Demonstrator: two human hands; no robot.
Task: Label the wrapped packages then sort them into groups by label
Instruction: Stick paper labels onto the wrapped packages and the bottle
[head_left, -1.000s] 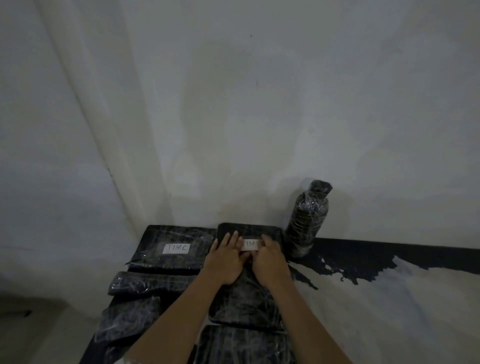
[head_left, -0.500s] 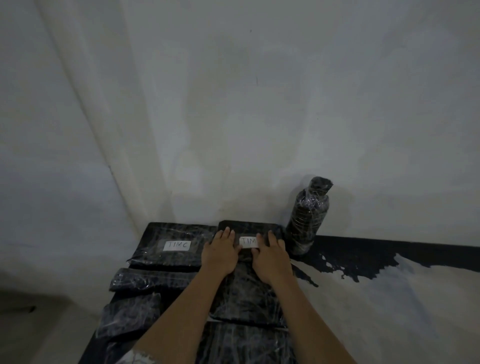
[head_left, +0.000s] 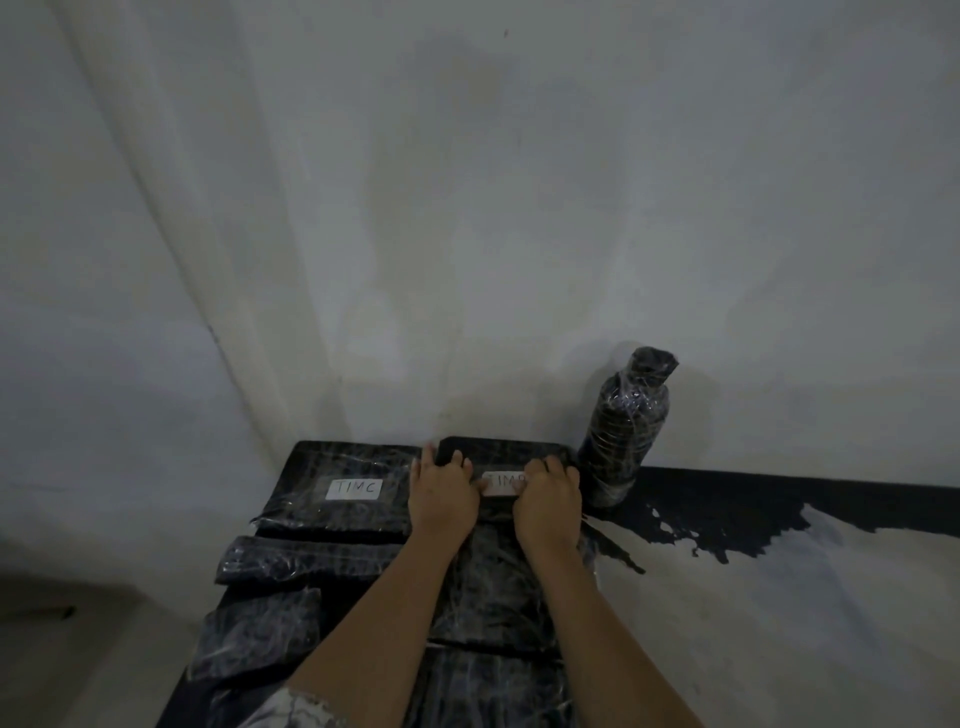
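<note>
Both hands lie palm-down on the package (head_left: 498, 519) at the table's (head_left: 779, 623) far edge. The left hand (head_left: 441, 496) is flat with fingers spread, gripping nothing; the right hand (head_left: 548, 499) presses its curled fingers on the label (head_left: 501, 480). At 9 o'clock lies a labelled package (head_left: 337, 483); at 2 o'clock stands a wrapped bottle (head_left: 626, 431).

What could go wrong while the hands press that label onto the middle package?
The label sits on crinkled wrap and may crease or lift under the left hand and right hand. The right hand works close beside the upright wrapped bottle, so a nudge could topple it. Fingers cover part of the writing, which might smudge.
</note>
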